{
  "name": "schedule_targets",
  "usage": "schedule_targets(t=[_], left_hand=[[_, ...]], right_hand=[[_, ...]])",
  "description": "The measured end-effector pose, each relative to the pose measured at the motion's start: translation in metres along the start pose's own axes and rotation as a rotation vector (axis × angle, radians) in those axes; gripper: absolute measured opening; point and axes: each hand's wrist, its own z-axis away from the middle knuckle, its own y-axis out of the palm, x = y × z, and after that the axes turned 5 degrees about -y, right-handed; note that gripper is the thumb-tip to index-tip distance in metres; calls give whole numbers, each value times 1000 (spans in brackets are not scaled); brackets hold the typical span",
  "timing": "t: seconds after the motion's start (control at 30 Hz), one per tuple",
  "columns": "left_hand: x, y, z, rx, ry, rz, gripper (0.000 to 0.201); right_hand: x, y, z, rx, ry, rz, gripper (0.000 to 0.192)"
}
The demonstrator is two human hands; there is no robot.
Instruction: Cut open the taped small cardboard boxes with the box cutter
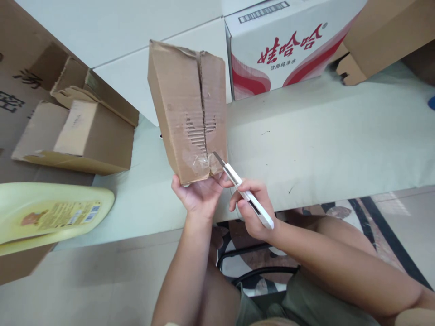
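Note:
A small brown cardboard box (180, 95) is tilted up in front of me, its seam facing me. Along the seam the paper is torn off in a patch, and clear tape (200, 162) clings near the lower end. My left hand (200, 194) grips the box from below, thumb at its lower left corner; some fingers are hidden behind it. In my right hand (256, 208) is a white utility knife (249, 197), closed in the fingers. Its blade is out, with the tip at the box's lower face by the tape; whether it touches cannot be told.
A white and red carton (282, 54) stands behind on the pale covered table (326, 136). Open cardboard boxes (108, 136) lie at left, with a yellow bottle (50, 213) nearer me. Another open carton (387, 40) is at upper right.

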Motion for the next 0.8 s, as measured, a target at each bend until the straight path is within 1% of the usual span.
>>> schedule_targets(t=[0.23, 0.4, 0.8], left_hand=[[1, 3, -1, 6, 13, 34, 62], [1, 2, -1, -16, 14, 44, 59], [-1, 3, -1, -2, -28, 49, 60]], right_hand=[[1, 0, 0, 34, -5, -6, 26], [0, -1, 0, 22, 1, 11, 24], [3, -1, -3, 10, 10, 68, 20]])
